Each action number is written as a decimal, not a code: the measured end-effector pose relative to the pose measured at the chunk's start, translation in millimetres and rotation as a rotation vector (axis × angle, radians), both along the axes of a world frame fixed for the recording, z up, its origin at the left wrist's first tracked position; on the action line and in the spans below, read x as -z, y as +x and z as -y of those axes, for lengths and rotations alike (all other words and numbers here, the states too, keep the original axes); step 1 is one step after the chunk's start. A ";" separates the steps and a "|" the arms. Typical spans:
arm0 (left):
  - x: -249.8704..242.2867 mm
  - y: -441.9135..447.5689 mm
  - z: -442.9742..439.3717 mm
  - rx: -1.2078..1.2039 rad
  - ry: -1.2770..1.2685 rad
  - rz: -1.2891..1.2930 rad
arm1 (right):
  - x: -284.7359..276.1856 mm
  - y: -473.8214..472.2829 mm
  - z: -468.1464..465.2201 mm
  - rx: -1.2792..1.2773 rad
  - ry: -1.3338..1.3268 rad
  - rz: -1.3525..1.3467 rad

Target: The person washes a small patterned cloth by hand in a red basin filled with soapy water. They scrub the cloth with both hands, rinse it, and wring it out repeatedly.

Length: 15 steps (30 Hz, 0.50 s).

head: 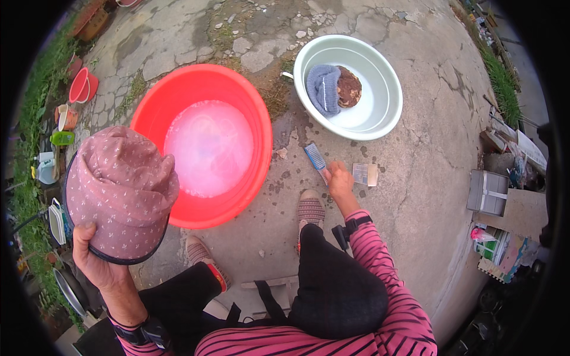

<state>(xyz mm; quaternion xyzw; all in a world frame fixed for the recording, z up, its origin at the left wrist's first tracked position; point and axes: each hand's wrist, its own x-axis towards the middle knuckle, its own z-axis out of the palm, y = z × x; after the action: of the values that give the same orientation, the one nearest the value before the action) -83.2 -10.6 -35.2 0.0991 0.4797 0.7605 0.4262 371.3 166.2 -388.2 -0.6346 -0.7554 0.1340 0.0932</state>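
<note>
My left hand grips the brim of a dusty-pink cloth cap with small white bow prints and dark edging. The cap is raised and overlaps the left rim of a red plastic basin. Cloudy, sudsy water covers the basin's floor. On the right, my right hand is closed around the handle of a scrubbing brush with a blue edge, low over the concrete. Just beside that hand lies a small packet. A pale green basin holds a grey-blue knit hat and a brown patterned item.
Cracked concrete surrounds the basins. A red bucket, a green bottle and a pan line the left side. A grey box and other clutter stand at the right. My shoes are close to the red basin.
</note>
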 end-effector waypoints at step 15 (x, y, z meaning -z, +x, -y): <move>1.5 -4.6 4.8 0.009 0.008 0.006 | -63.2 -10.3 7.0 0.435 -0.782 -1.661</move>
<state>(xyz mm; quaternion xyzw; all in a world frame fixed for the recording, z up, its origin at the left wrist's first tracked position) -87.7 -15.4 -36.7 0.1007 0.4751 0.7607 0.4306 361.0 159.1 -325.1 -0.4494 -0.2134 0.7669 0.4054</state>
